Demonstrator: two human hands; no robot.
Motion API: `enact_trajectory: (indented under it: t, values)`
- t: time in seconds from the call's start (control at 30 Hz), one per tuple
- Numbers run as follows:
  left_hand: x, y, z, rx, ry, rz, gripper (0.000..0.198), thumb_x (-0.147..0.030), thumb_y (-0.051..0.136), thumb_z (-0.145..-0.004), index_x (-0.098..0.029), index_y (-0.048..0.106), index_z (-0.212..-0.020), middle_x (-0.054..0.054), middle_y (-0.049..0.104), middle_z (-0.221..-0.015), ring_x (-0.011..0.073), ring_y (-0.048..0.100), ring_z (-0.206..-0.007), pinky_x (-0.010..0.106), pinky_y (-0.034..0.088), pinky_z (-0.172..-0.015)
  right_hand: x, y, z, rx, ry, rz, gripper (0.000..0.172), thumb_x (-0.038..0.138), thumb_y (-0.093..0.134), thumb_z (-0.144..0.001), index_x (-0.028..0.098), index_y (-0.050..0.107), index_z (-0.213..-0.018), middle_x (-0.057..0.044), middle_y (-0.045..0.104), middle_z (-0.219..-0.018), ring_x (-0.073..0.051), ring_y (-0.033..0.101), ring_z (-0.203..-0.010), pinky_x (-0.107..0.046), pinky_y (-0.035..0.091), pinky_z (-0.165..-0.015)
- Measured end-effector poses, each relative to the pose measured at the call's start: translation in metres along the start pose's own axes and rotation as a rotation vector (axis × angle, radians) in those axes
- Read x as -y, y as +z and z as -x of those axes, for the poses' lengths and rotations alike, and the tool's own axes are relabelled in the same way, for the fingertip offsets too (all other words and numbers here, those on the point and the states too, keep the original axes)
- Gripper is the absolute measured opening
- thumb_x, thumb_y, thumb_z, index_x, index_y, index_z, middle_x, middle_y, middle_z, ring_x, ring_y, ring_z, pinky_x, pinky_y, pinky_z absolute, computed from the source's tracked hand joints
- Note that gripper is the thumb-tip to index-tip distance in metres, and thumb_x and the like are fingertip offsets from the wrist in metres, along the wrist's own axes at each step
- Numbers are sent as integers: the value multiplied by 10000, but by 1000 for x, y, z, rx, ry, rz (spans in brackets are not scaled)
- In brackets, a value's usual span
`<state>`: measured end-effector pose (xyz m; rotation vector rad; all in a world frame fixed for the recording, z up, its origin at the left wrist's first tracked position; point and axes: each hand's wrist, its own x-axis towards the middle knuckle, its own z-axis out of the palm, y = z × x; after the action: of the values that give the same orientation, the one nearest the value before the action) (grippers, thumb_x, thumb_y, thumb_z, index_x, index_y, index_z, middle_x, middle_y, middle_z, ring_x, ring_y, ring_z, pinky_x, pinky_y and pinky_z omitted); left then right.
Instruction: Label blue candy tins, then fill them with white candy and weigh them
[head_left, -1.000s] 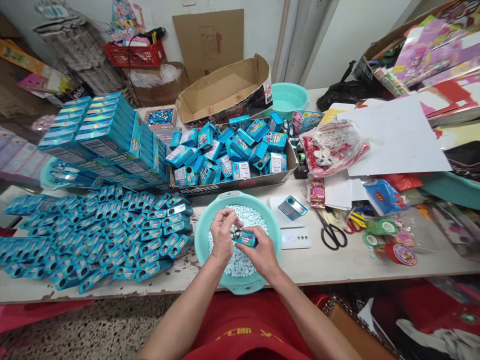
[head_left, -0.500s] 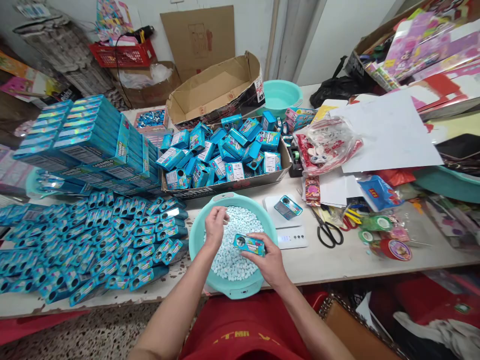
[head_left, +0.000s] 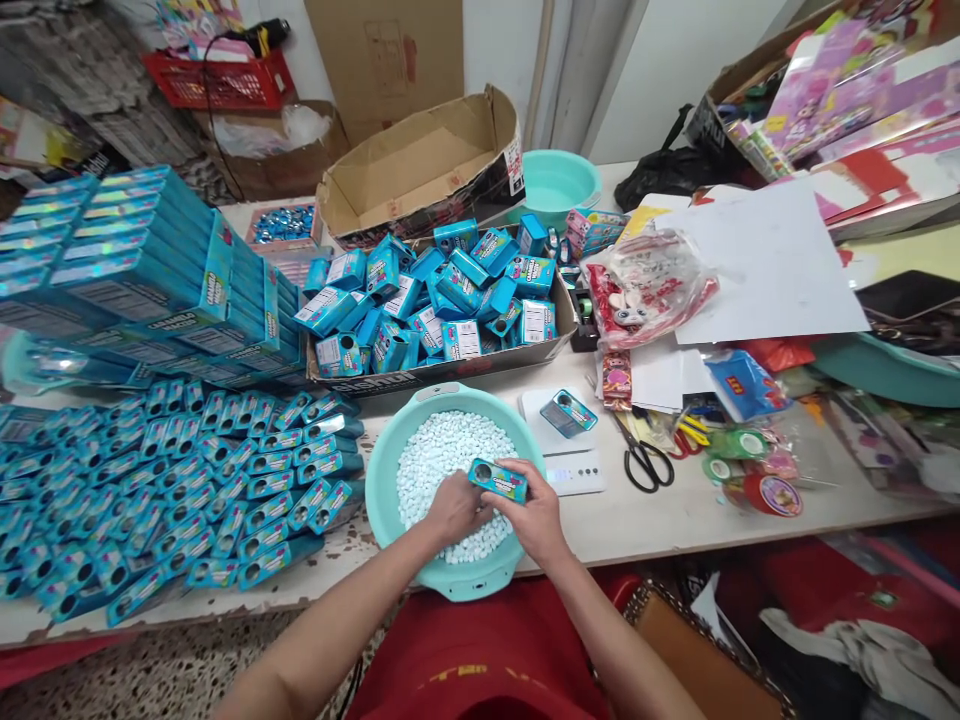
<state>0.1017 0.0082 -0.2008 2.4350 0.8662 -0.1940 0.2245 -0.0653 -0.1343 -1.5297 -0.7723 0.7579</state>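
Observation:
A turquoise basin [head_left: 382, 490] holds many small pale blue candies [head_left: 431, 455]. Over its right side my right hand [head_left: 536, 515] grips a small blue box [head_left: 498, 480], whose round hole faces up at the left end. My left hand [head_left: 457, 510] is low over the candies, just left of that box, with its fingers curled and partly hidden; what they hold, if anything, cannot be made out. Another blue box [head_left: 568, 413] lies on a white scale [head_left: 576, 473] to the right of the basin.
Rows of blue boxes [head_left: 180, 490] cover the table at left, with stacked boxes [head_left: 142, 260] behind. A carton [head_left: 442, 377] full of blue boxes stands behind the basin. Black scissors [head_left: 646, 465], tape rolls [head_left: 748, 445] and white paper [head_left: 772, 265] lie at right.
My left hand has moved down and right, closer to the box in my right hand. The whole view has shifted slightly, while my right hand keeps its grip on the box.

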Motion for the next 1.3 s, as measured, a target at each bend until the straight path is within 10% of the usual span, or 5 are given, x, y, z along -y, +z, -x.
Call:
enact_trajectory:
  t: [0.17,0.33,0.5,0.77,1.3]
  values:
    - [21,-21,17,-58,-265,232,187,-325,513,-792,-202,638,-855,54,640,-864,201,598,-815,284,436,-695,-8,5,-1,-46,68,83,366,336,761,-636,206,627,-951,-41,633,-948,-211,603,-907,-354,481,-832]
    - [6,-58,19,-283,-543,1098,255,-439,607,-705,-190,555,-702,-31,537,-585,99,473,-444,194,300,-390,-7,6,0,-8,25,189,335,326,744,-650,206,622,-938,-38,631,-926,-216,591,-913,-361,465,-836]
    - [-25,-90,18,-596,-352,1651,236,-385,635,-691,-185,514,-723,-35,545,-613,80,474,-433,190,348,-383,-1,20,7,152,-13,270,288,285,728,-670,215,627,-931,-41,632,-902,-222,596,-878,-352,470,-788]
    - [-33,-103,16,-820,-285,1761,197,-308,636,-714,-190,497,-789,-44,548,-635,119,600,-578,225,466,-542,20,35,9,204,-56,293,283,272,718,-688,223,620,-948,-41,632,-933,-227,596,-909,-346,459,-796]
    - [-42,-103,9,-815,-285,1600,208,-335,645,-708,-196,513,-788,-62,531,-546,104,558,-510,226,436,-549,21,32,5,149,-25,276,276,301,731,-664,222,619,-904,-26,621,-866,-219,593,-850,-340,461,-754]
